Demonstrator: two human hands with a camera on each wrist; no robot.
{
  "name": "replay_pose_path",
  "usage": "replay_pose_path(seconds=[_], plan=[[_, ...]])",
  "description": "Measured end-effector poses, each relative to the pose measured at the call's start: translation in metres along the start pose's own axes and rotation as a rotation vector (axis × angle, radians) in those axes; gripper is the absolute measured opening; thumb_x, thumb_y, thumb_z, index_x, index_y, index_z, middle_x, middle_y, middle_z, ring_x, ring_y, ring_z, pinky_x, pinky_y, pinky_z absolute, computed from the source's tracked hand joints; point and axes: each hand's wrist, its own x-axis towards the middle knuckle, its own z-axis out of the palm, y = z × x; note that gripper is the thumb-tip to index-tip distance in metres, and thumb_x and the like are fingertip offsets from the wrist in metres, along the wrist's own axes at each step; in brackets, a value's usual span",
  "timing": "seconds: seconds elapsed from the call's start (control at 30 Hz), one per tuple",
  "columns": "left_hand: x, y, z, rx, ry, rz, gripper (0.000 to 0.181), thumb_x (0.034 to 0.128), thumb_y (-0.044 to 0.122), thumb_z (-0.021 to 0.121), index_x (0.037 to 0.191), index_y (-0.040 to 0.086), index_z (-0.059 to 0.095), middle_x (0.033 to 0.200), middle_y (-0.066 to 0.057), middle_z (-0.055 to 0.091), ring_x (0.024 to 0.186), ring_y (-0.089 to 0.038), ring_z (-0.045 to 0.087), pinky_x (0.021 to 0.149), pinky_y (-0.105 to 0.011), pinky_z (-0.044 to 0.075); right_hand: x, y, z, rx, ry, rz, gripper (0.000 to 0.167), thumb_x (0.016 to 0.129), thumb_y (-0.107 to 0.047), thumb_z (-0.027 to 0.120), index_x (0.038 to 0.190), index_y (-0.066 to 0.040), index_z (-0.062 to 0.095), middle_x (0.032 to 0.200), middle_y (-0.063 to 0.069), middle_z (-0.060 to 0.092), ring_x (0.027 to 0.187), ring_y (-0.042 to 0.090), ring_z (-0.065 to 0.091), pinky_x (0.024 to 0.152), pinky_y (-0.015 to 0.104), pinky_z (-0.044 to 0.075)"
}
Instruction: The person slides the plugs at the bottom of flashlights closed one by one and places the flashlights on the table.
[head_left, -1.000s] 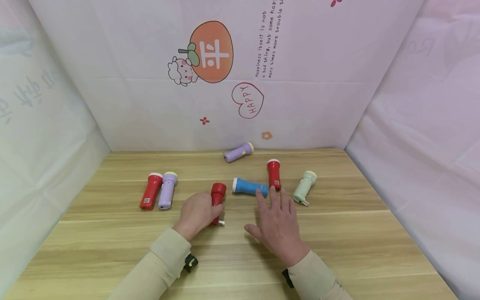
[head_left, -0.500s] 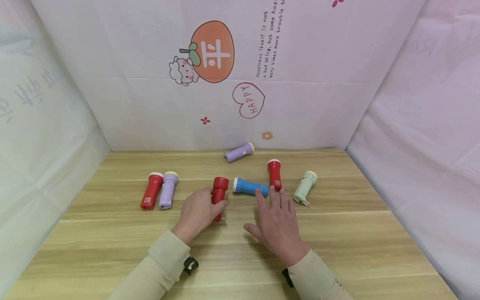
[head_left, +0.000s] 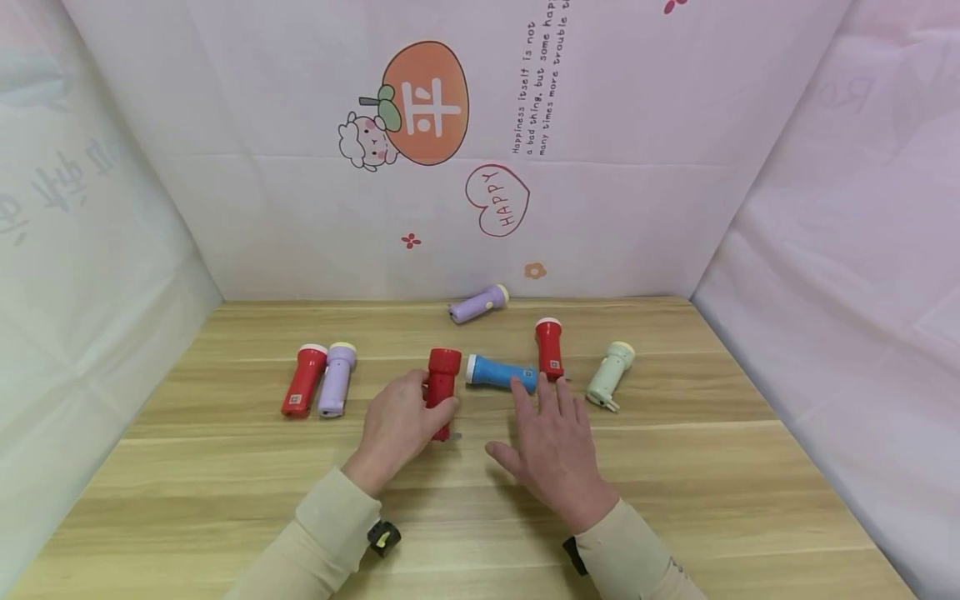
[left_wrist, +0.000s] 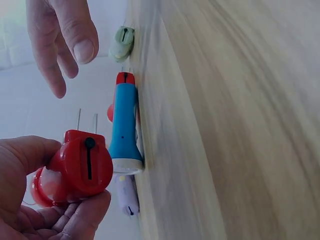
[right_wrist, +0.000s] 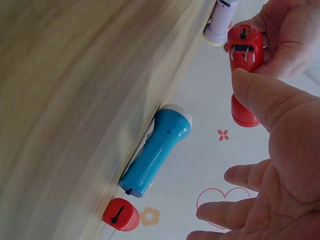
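Note:
My left hand (head_left: pixel 395 423) grips a red flashlight (head_left: pixel 442 385) between thumb and fingers, its head pointing away from me. Seen from the left wrist, this red flashlight (left_wrist: pixel 89 167) is raised off the table, its slotted end facing the camera and two metal prongs sticking out. My right hand (head_left: pixel 557 454) hovers with fingers spread and holds nothing. Just beyond its fingertips lies a blue flashlight (head_left: pixel 498 373) with a white rim, also clear in the right wrist view. A second red flashlight (head_left: pixel 549 348) lies behind the blue one's right end.
On the left, another red flashlight (head_left: pixel 304 382) lies beside a purple flashlight (head_left: pixel 337 381). A second purple flashlight (head_left: pixel 477 305) is near the back wall. A pale green flashlight (head_left: pixel 610 375) with its prongs out lies at right on the wooden table (head_left: pixel 480 533). Printed white cloth (head_left: pixel 300 225) encloses the table.
My left hand has raised the red flashlight and shifted it slightly away and to the right. My right hand has barely moved. The other flashlights stay in place.

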Motion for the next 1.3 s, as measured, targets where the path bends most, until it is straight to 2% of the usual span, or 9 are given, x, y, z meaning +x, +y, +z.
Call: replay_pose_path(seconds=[0.17,0.33,0.5,0.7,0.9,1.03,1.2,1.3], plan=[[-0.002,0.003,-0.003,-0.100,0.015,-0.006,0.051,0.0920,0.046,0.072,0.121,0.005,0.067,0.101,-0.005,0.073,0.082,-0.017,0.066,0.070,-0.034,0.055,0.001,-0.002,-0.001,0.035,-0.002,-0.014,0.095,0.085,-0.064,0.077,0.153,-0.003,0.048,0.148,0.030,0.055,0.138,0.055,0.048,0.112,0.067,0.041],[-0.004,0.005,-0.005,-0.262,-0.007,-0.054,0.052,0.0941,0.047,0.071,0.127,0.007,0.066,0.110,-0.006,0.074,0.089,-0.017,0.070,0.080,-0.038,0.056,0.002,-0.006,-0.005,0.084,-0.036,-0.025,0.093,0.089,-0.063,0.074,0.154,-0.002,0.047,0.147,0.026,0.057,0.139,0.051,0.050,0.115,0.063,0.041],[-0.004,0.006,-0.008,-0.384,-0.007,-0.102,0.050,0.0937,0.046,0.072,0.126,0.008,0.067,0.111,-0.007,0.074,0.090,-0.017,0.072,0.082,-0.038,0.056,0.004,-0.010,-0.009,0.136,-0.070,-0.026,0.091,0.092,-0.061,0.071,0.154,-0.001,0.045,0.149,0.024,0.057,0.142,0.047,0.049,0.117,0.060,0.040],[-0.005,0.007,-0.007,-0.501,-0.022,-0.115,0.051,0.0960,0.042,0.071,0.129,0.003,0.065,0.113,-0.011,0.073,0.093,-0.021,0.071,0.080,-0.035,0.059,0.007,-0.013,-0.009,0.190,-0.047,-0.056,0.087,0.091,-0.059,0.074,0.151,-0.001,0.049,0.144,0.019,0.063,0.136,0.041,0.057,0.114,0.056,0.046],[-0.006,0.009,-0.006,-0.607,-0.058,-0.118,0.050,0.0992,0.038,0.069,0.132,0.001,0.063,0.116,-0.013,0.072,0.096,-0.023,0.069,0.079,-0.035,0.063,0.008,-0.017,-0.011,0.250,-0.044,-0.045,0.080,0.092,-0.057,0.074,0.149,-0.004,0.054,0.134,0.016,0.070,0.121,0.036,0.068,0.098,0.053,0.058],[-0.007,0.010,-0.005,-0.661,-0.076,-0.113,0.049,0.1000,0.035,0.069,0.134,0.000,0.062,0.118,-0.015,0.072,0.098,-0.024,0.069,0.081,-0.036,0.063,0.008,-0.019,-0.011,0.288,-0.010,-0.071,0.068,0.092,-0.049,0.077,0.142,-0.006,0.062,0.127,0.011,0.074,0.110,0.029,0.073,0.084,0.046,0.063],[-0.009,0.010,-0.003,-0.754,-0.115,-0.111,0.050,0.1008,0.034,0.069,0.137,0.000,0.059,0.124,-0.015,0.070,0.100,-0.025,0.069,0.082,-0.036,0.063,0.008,-0.021,-0.010,0.310,0.028,-0.122,0.050,0.092,-0.040,0.080,0.131,-0.010,0.069,0.116,0.003,0.078,0.096,0.020,0.076,0.070,0.034,0.062],[-0.010,0.011,-0.003,-0.806,-0.139,-0.114,0.050,0.1016,0.033,0.068,0.139,0.001,0.058,0.124,-0.015,0.070,0.101,-0.025,0.068,0.083,-0.036,0.063,0.009,-0.024,-0.010,0.340,0.024,-0.122,0.043,0.093,-0.037,0.080,0.128,-0.015,0.071,0.113,-0.001,0.079,0.092,0.018,0.077,0.065,0.029,0.058]])
